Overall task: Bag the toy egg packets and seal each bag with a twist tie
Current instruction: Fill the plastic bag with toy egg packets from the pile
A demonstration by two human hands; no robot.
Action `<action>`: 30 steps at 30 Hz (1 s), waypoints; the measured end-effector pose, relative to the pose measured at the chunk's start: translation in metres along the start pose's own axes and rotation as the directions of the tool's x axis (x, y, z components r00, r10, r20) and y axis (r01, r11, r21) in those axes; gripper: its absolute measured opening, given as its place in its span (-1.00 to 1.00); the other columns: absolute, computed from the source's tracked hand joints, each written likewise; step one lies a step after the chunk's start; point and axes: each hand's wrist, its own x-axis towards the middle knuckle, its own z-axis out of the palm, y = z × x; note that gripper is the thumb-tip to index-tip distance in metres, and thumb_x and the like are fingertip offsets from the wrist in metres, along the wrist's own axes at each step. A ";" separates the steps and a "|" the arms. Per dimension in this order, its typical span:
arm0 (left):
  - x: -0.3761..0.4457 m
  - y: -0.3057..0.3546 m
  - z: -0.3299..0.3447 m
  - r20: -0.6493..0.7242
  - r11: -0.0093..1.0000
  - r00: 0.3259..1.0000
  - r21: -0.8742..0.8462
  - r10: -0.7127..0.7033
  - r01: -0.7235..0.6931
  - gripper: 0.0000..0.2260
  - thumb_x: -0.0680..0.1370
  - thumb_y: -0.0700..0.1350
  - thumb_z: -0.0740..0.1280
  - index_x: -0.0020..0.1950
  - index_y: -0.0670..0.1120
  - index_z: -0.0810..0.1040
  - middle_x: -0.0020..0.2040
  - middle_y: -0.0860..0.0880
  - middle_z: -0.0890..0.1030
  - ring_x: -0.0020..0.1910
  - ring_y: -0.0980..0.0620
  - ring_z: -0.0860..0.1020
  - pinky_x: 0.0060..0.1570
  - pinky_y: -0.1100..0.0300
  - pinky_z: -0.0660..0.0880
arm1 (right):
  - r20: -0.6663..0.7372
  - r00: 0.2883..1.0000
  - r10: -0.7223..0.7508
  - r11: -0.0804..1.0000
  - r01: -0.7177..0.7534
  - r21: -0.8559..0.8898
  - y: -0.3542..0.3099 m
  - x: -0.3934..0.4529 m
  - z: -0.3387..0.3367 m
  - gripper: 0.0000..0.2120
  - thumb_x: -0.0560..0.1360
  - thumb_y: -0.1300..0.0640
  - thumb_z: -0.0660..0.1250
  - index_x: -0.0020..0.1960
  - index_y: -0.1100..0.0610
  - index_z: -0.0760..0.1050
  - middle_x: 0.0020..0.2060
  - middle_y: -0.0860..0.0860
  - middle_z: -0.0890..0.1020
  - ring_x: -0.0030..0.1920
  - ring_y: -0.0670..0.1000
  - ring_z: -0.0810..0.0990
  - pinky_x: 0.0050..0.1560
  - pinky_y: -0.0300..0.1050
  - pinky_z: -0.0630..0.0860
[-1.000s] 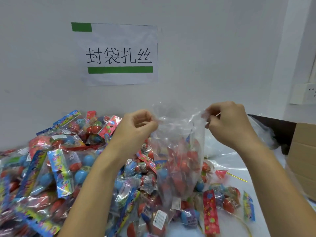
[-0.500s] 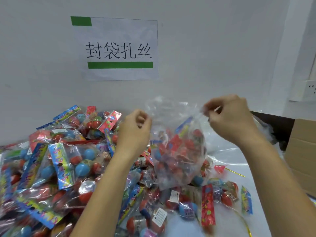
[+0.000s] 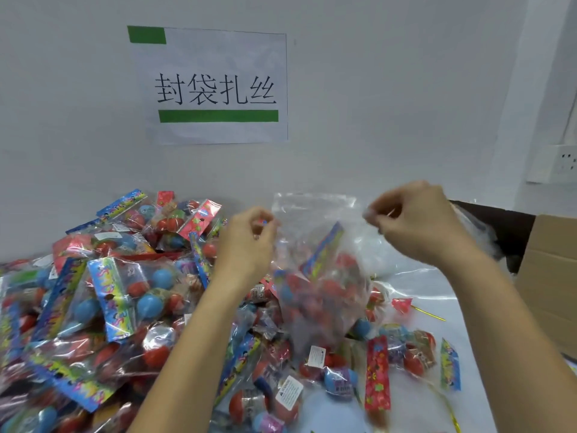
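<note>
Since the earlier frames, both hands have risen slightly, lifting the clear bag (image 3: 318, 276) while packets inside settle lower. Head view: left hand (image 3: 246, 245), grip pinching the bag's left top edge; right hand (image 3: 418, 223), grip pinching the right top edge together with a thin stick-like piece, possibly a twist tie. Bag hangs between the hands, above the worktop (image 3: 437, 292), blurred, holding toy egg packets. Loose packets (image 3: 109, 301) heap at left and near centre. Gold twist tie (image 3: 429, 314) lies right. Paper sign (image 3: 215, 85) on far wall; cardboard box (image 3: 549, 276) at right.
</note>
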 end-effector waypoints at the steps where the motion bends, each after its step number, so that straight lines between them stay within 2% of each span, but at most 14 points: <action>1: 0.001 0.002 -0.001 -0.047 0.999 0.999 -0.019 0.027 -0.028 -0.81 0.62 -0.15 0.33 -0.17 0.08 0.55 -0.19 0.02 0.66 -0.32 0.10 0.56 -0.38 0.36 0.44 | -0.019 1.000 -0.009 1.000 0.009 -0.007 0.000 0.000 0.000 -0.86 0.47 0.29 0.44 -0.19 0.10 0.71 -0.44 -0.28 0.57 -0.36 -0.33 0.58 -0.29 -0.56 0.40; 3: 0.004 0.007 -0.005 -0.131 0.993 0.986 -0.050 0.100 -0.107 -0.78 0.62 -0.15 0.32 -0.16 0.12 0.55 -0.21 0.10 0.65 -0.28 0.12 0.60 -0.34 0.38 0.49 | -0.207 0.977 -0.048 0.997 0.059 0.050 -0.002 0.002 -0.004 -0.88 0.46 0.28 0.44 -0.15 0.10 0.72 -0.41 -0.27 0.59 -0.32 -0.24 0.61 -0.25 -0.54 0.42; 4: 0.004 0.008 -0.005 -0.118 0.993 0.988 -0.042 0.101 -0.107 -0.77 0.63 -0.16 0.31 -0.16 0.12 0.54 -0.22 0.09 0.64 -0.27 0.10 0.61 -0.33 0.34 0.51 | -0.244 0.968 -0.060 0.994 0.081 0.077 -0.003 0.003 -0.006 -0.90 0.46 0.25 0.45 -0.15 0.10 0.72 -0.40 -0.26 0.59 -0.32 -0.21 0.62 -0.26 -0.54 0.42; 7: 0.001 0.004 -0.002 -0.072 0.997 0.997 -0.067 0.018 -0.023 -0.77 0.63 -0.20 0.30 -0.17 0.07 0.53 -0.24 0.02 0.66 -0.27 -0.01 0.64 -0.30 0.20 0.55 | -0.090 0.996 -0.028 0.998 0.032 0.046 -0.002 0.002 -0.003 -0.92 0.46 0.25 0.47 -0.15 0.10 0.71 -0.40 -0.25 0.59 -0.31 -0.17 0.64 -0.28 -0.52 0.43; 10: 0.004 0.005 -0.008 -0.152 0.991 0.984 -0.082 0.089 -0.102 -0.78 0.62 -0.19 0.33 -0.16 0.10 0.57 -0.28 0.09 0.65 -0.34 0.12 0.61 -0.35 0.33 0.52 | -0.225 0.972 -0.066 0.992 0.087 0.087 -0.003 0.003 -0.004 -0.90 0.43 0.26 0.48 -0.18 0.07 0.71 -0.38 -0.26 0.61 -0.30 -0.18 0.64 -0.24 -0.52 0.43; 14: -0.002 -0.001 -0.001 -0.089 0.994 0.996 -0.107 -0.010 0.001 -0.78 0.63 -0.23 0.28 -0.16 0.03 0.54 -0.28 0.04 0.65 -0.38 0.10 0.58 -0.40 0.34 0.47 | -0.080 0.997 -0.011 0.997 0.018 0.080 0.001 0.001 0.003 -0.82 0.45 0.24 0.49 -0.24 0.00 0.64 -0.39 -0.23 0.61 -0.29 -0.07 0.67 -0.28 -0.54 0.42; 16: -0.001 0.003 -0.002 -0.132 0.991 0.991 -0.128 0.027 -0.044 -0.82 0.64 -0.18 0.28 -0.13 0.02 0.53 -0.25 0.03 0.67 -0.33 0.10 0.63 -0.36 0.33 0.51 | -0.175 0.984 -0.016 0.994 0.034 0.101 0.001 0.002 0.003 -0.80 0.45 0.23 0.48 -0.26 -0.03 0.62 -0.37 -0.22 0.63 -0.31 -0.06 0.67 -0.26 -0.50 0.43; 18: 0.000 0.006 -0.004 -0.127 0.985 0.991 -0.165 0.032 -0.053 -0.85 0.66 -0.14 0.26 -0.09 0.03 0.51 -0.23 0.02 0.69 -0.30 0.08 0.66 -0.32 0.23 0.58 | -0.223 0.975 -0.018 0.988 0.052 0.147 0.001 0.004 0.001 -0.76 0.46 0.22 0.46 -0.27 -0.09 0.59 -0.35 -0.18 0.65 -0.31 -0.08 0.66 -0.23 -0.41 0.50; 21: -0.005 0.003 0.000 -0.044 0.970 0.997 -0.239 -0.060 0.048 -0.87 0.68 -0.14 0.23 -0.05 0.00 0.49 -0.18 -0.02 0.71 -0.25 -0.05 0.69 -0.14 -0.10 0.65 | -0.087 0.996 0.035 0.985 -0.020 0.173 0.006 0.002 0.008 -0.79 0.50 0.20 0.44 -0.19 -0.09 0.54 -0.25 -0.06 0.67 -0.23 0.01 0.69 -0.17 -0.16 0.59; 23: -0.007 0.001 0.001 -0.024 0.970 0.996 -0.232 -0.082 0.074 -0.89 0.68 -0.13 0.23 -0.03 0.00 0.48 -0.16 0.00 0.72 -0.23 -0.05 0.69 -0.11 -0.18 0.63 | 0.011 0.997 0.078 0.976 -0.079 0.204 0.008 0.000 0.012 -0.85 0.51 0.16 0.45 -0.08 -0.08 0.54 -0.18 -0.02 0.65 -0.19 -0.01 0.67 -0.15 -0.07 0.62; 24: -0.006 0.000 0.000 -0.021 0.968 0.996 -0.239 -0.082 0.075 -0.89 0.68 -0.12 0.23 -0.03 0.00 0.48 -0.17 0.01 0.72 -0.23 -0.04 0.69 -0.11 -0.17 0.63 | 0.050 0.995 0.083 0.972 -0.092 0.217 0.010 -0.001 0.012 -0.83 0.50 0.13 0.46 -0.02 -0.10 0.54 -0.14 -0.03 0.63 -0.21 -0.07 0.65 -0.17 -0.12 0.61; 26: -0.004 -0.002 -0.002 0.004 0.957 0.997 -0.280 -0.074 0.072 -0.89 0.68 -0.12 0.22 -0.03 0.00 0.47 -0.16 0.03 0.72 -0.21 -0.03 0.70 -0.13 -0.11 0.65 | 0.124 0.990 0.060 0.978 -0.083 0.191 0.013 0.000 0.010 -0.77 0.47 0.06 0.49 0.03 -0.18 0.54 -0.09 -0.08 0.58 -0.25 -0.16 0.59 -0.25 -0.37 0.49; 27: -0.003 -0.003 -0.003 0.037 0.952 0.997 -0.296 -0.073 0.081 -0.88 0.68 -0.11 0.22 -0.04 0.00 0.47 -0.15 0.03 0.72 -0.19 -0.03 0.70 -0.12 -0.07 0.66 | 0.156 0.987 0.040 0.986 -0.065 0.154 0.012 0.000 0.010 -0.79 0.46 0.05 0.50 0.00 -0.20 0.55 -0.10 -0.09 0.57 -0.27 -0.18 0.56 -0.30 -0.47 0.42; 30: -0.002 -0.007 -0.005 0.186 0.932 0.979 -0.333 -0.082 0.141 -0.92 0.65 0.00 0.28 -0.02 0.04 0.48 -0.04 0.03 0.73 -0.05 -0.04 0.69 -0.01 -0.03 0.62 | 0.143 0.990 0.012 0.996 -0.025 0.089 0.009 -0.001 0.013 -0.84 0.48 0.15 0.47 -0.18 -0.08 0.60 -0.20 -0.10 0.63 -0.32 -0.18 0.54 -0.32 -0.51 0.37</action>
